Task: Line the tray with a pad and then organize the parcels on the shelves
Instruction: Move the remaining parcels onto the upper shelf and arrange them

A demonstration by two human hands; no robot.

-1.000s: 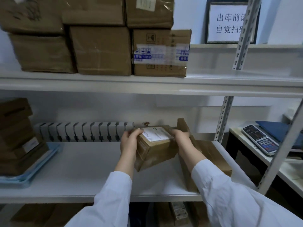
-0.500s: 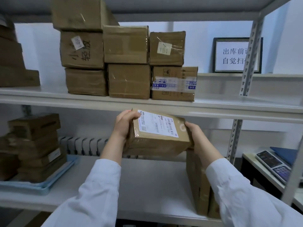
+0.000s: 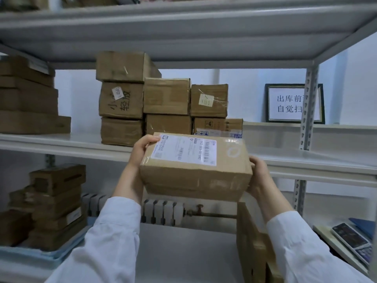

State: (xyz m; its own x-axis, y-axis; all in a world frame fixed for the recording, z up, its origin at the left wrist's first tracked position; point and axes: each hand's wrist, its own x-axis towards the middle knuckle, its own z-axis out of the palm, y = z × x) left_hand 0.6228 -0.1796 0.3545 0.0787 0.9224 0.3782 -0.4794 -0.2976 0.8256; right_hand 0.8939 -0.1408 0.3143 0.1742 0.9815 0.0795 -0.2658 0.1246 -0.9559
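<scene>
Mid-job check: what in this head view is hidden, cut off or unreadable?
Head view, framed white sign: right part of its text hidden by the grey perforated shelf upright.
Head view, white shipping label on the brown cardboard parcel: print too small.
Head view, light blue tray: any pad hidden under stacked brown boxes.
Head view, right hand: its grip under the parcel hidden by the parcel.

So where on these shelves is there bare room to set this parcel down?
Middle shelf: bare right of the stacked boxes, by the post; a narrower gap between those and the left stack. Lower shelf: bare between the blue tray and the upright carton. Crowded: both stacks, the tray.
</scene>
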